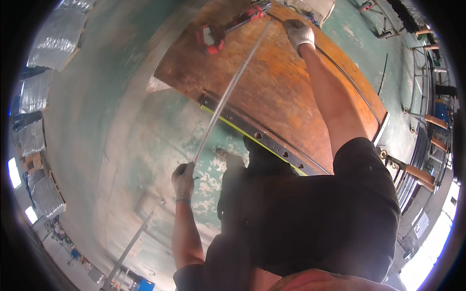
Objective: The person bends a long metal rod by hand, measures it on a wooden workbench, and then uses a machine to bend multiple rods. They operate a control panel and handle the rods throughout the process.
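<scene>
My left hand (183, 181), in a white glove, is closed around the near end of a long steel ruler (228, 92) with fine markings. The ruler slants up and away across a rust-brown tabletop (262, 77), its near part sticking out past the table's edge. At the far end, my gloved right hand (298, 34) is closed on a thin dark rod (344, 70) that runs along the right side of the tabletop. The ruler's far tip lies just left of these fingers. A red and black cordless power tool (228, 28) lies on the tabletop, left of the ruler.
Along the table's near edge runs a dark metal bar (247, 130) with holes and a yellow-green edge. Racks with metal bars (424, 160) stand at the right. Wrapped stacks (56, 36) line the left. A metal bar frame (131, 247) is at the lower left on the green floor.
</scene>
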The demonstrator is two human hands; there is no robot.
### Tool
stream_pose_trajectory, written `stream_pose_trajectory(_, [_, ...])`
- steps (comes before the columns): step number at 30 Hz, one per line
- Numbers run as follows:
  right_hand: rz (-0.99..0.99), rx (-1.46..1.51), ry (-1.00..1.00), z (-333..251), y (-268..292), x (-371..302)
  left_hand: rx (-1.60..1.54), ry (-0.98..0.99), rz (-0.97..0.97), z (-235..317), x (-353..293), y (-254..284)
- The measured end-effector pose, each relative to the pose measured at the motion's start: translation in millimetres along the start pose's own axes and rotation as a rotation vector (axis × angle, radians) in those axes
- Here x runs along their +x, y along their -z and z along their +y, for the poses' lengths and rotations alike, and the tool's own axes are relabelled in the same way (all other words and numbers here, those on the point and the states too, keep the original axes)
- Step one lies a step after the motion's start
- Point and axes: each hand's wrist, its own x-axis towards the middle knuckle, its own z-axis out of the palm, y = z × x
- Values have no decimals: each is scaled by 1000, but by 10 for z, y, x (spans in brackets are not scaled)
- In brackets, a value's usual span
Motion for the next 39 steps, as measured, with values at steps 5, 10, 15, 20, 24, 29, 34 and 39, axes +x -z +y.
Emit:
stream_pose_trajectory(5, [84, -660, 118, 357, -29, 192, -86, 24, 34, 321, 446, -285])
stream_pose_trajectory(10, [-55, -884, 28, 564, -31, 299, -31, -56, 23, 509, 626, -512])
stream_pose_trajectory(15, [-86, -936, 4, 728, -136, 318, 95, -78, 51, 622, 757, -650])
stream_pose_trajectory(20, [-92, -982, 6, 744, -136, 321, 114, -83, 63, 619, 978, -734])
stream_pose_trajectory(24, [-86, -1002, 13, 776, -161, 314, 131, -81, 50, 628, 1031, -740])
stream_pose_trajectory(29, [-134, -1110, -48, 600, -161, 280, 202, -60, 61, 516, 1097, -650])
stream_pose_trajectory(34, [-102, -1052, 28, 979, -154, 493, 157, -50, 54, 572, 1109, -639])
stream_pose_trajectory(39, [-87, -1036, 46, 1081, -147, 571, 215, -6, 19, 632, 1117, -640])
